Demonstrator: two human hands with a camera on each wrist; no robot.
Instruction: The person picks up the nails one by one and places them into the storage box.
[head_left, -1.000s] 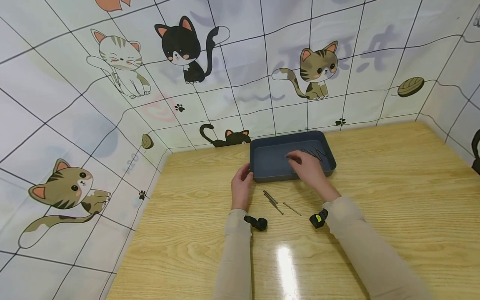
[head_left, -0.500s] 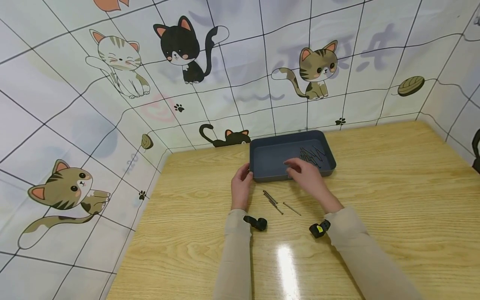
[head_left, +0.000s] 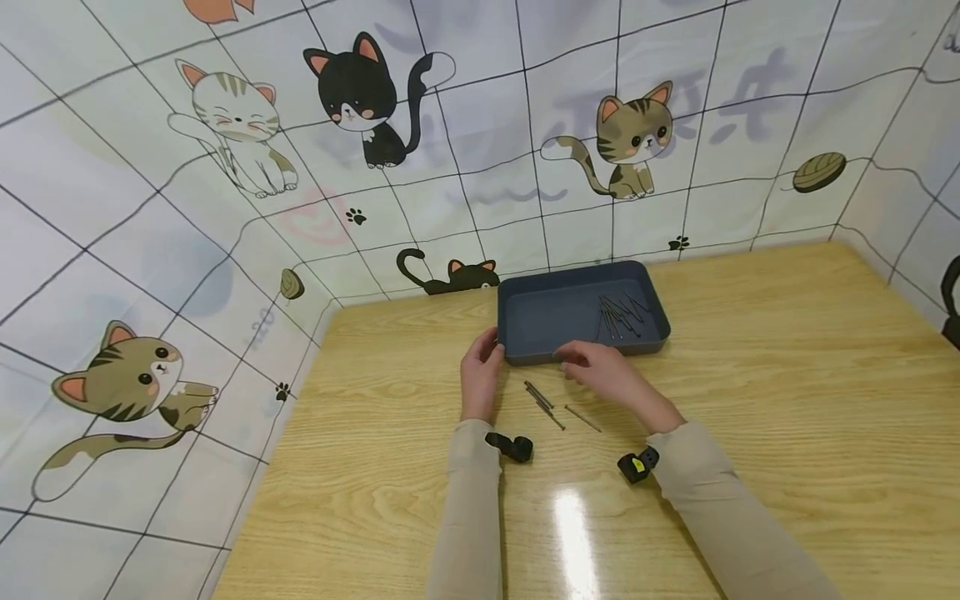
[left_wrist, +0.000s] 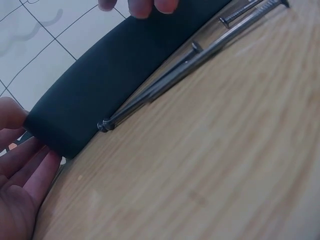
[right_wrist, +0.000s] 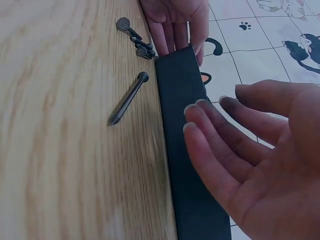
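Observation:
Several nails (head_left: 619, 318) lie in the right part of a shallow dark blue tray (head_left: 540, 357). Loose nails (head_left: 542, 398) are bunched on the table in front of it, with a single nail (head_left: 582, 418) just to their right. My left hand (head_left: 480, 379) rests against the tray's front left corner, its fingers touching the left end wall. At the front rim, my right hand (head_left: 603, 375) hovers with relaxed, slightly bent fingers (right_wrist: 215, 155). The right wrist view reveals nothing between its thumb and fingers.
The wooden table (head_left: 375, 467) meets a cloth-like wall (head_left: 510, 217) printed with cats and grid lines just behind the tray. A black object (head_left: 952, 308) shows at the right edge of the head view.
My right hand has moved from over the tray's inside back to its front rim, uncovering more of the nails inside. The left hand stays at the corner.

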